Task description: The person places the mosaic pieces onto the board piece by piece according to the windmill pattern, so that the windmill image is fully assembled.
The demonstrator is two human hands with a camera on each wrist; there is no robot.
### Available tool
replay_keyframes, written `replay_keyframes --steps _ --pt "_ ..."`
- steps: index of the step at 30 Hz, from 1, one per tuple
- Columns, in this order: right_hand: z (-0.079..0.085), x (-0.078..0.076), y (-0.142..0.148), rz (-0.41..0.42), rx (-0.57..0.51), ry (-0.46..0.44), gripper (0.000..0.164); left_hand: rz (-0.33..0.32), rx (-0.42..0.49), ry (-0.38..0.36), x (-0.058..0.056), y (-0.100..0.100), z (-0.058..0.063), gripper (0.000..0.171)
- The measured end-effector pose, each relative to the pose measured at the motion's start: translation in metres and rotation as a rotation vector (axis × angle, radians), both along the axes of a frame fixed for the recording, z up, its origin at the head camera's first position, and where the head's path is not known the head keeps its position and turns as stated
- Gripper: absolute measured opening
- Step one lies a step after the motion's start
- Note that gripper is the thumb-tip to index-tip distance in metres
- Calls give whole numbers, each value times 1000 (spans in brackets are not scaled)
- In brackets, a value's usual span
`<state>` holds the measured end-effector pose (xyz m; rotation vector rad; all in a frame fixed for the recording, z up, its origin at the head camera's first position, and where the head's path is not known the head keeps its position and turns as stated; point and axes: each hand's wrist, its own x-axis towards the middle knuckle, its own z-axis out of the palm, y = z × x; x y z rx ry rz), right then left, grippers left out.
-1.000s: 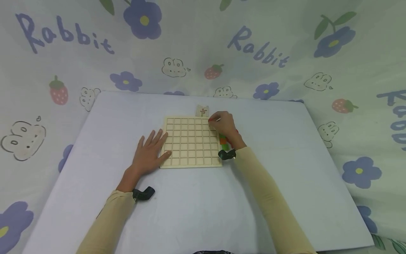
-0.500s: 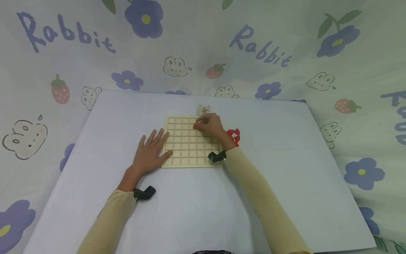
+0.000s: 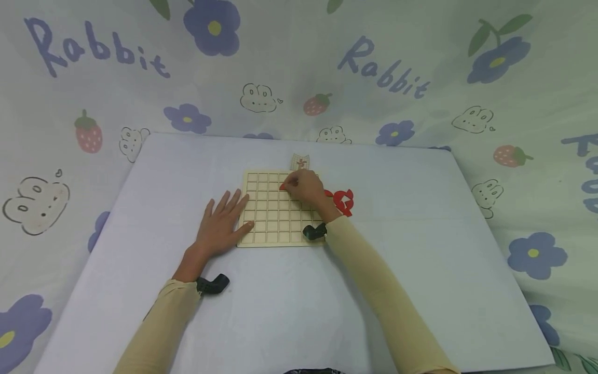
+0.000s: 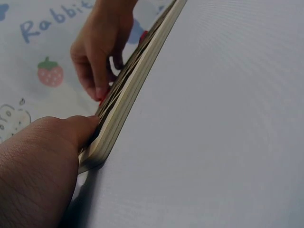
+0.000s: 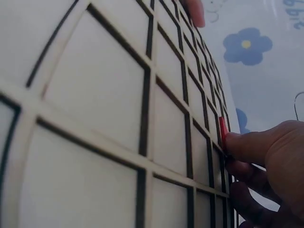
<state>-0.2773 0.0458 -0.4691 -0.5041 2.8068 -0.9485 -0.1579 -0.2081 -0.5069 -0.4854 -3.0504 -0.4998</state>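
Note:
A pale wooden grid board (image 3: 268,223) lies flat on the white table in the head view. My left hand (image 3: 219,226) rests with spread fingers on its left edge; in the left wrist view the thumb (image 4: 78,127) lies along the board's rim. Over the upper middle cells, my right hand (image 3: 306,187) pinches a small red piece (image 3: 282,187) between thumb and fingertips. The right wrist view has this red piece (image 5: 223,130) tilted up at a cell near the board's far side. My right hand covers the cells beneath it.
Several red pieces (image 3: 344,201) lie right of the board, partly behind my right wrist. A small card (image 3: 300,161) with a red figure on a grid sits beyond the far edge. Behind the table (image 3: 420,249) hangs a rabbit-print cloth (image 3: 289,62).
My right hand has moved left along the board's far rows, from the upper right corner, carrying the red piece. Red pieces on the right came into view. My left hand has stayed put.

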Motion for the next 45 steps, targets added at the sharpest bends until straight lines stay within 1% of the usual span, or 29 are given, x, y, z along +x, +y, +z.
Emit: replay_keyframes --steps 3,7,10,15,17,21,27,31,37,42,45 --pt "0 0 0 32 52 7 16 -3 -2 7 0 0 0 80" --pt "0 -2 1 77 84 10 19 -8 6 14 0 0 0 79" --pt "0 -4 2 95 76 1 20 -8 5 14 0 0 -2 80" --pt "4 -4 4 107 11 15 23 -7 -1 10 -1 -1 -5 80" --pt "9 -4 7 97 -8 24 23 -7 4 10 -1 -2 -5 80" --pt "13 -2 17 71 -3 28 22 -7 5 13 -1 -4 -4 80" --pt "12 1 49 43 -8 -5 23 -8 18 8 -1 -3 -6 80" --pt "12 3 73 19 15 -4 23 -11 17 8 -1 -2 -8 80" --pt "10 6 101 -52 78 -15 24 -10 6 1 1 -3 -8 81" --pt "9 10 118 -103 89 -65 25 -8 -2 2 1 -3 -8 81" --pt "9 12 128 -130 109 -74 27 -11 -1 6 1 -3 -7 81"
